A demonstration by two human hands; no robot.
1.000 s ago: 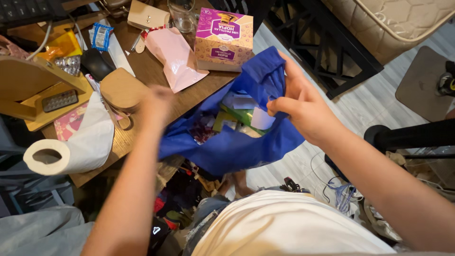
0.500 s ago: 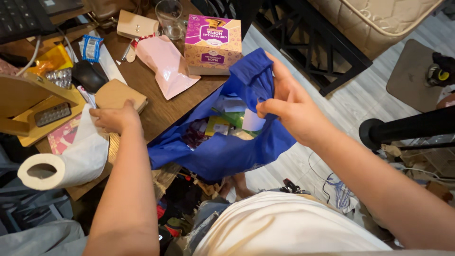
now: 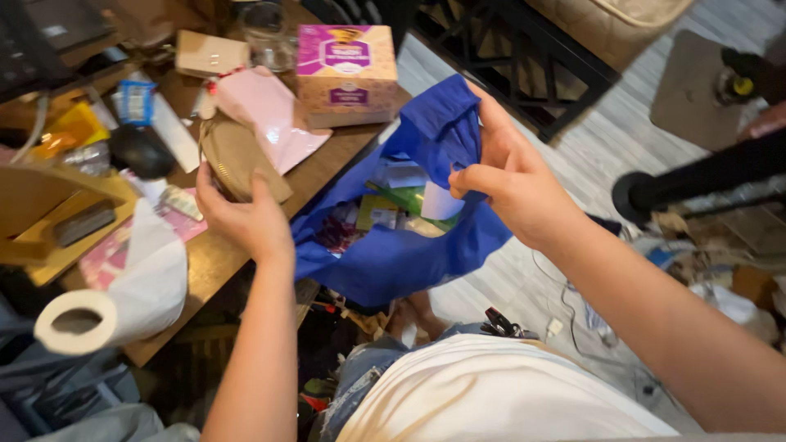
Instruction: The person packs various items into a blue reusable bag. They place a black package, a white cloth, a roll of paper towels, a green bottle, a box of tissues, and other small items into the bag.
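Left of centre, the left hand (image 3: 246, 217) has its grip closed around a tan pouch (image 3: 237, 155), lifted just above the table (image 3: 213, 258). At centre, the right hand (image 3: 512, 184) pinches the rim of a blue bag (image 3: 409, 254), holding it open beside the table edge. Packets (image 3: 381, 209) show inside. A purple box (image 3: 345, 72) stands at upper centre, a paper roll (image 3: 115, 303) at lower left.

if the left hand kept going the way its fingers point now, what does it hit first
Probably the pink pouch. The left hand, gripping a tan pouch, points up-table toward it, with the purple box farther on. Height above the table is unclear.
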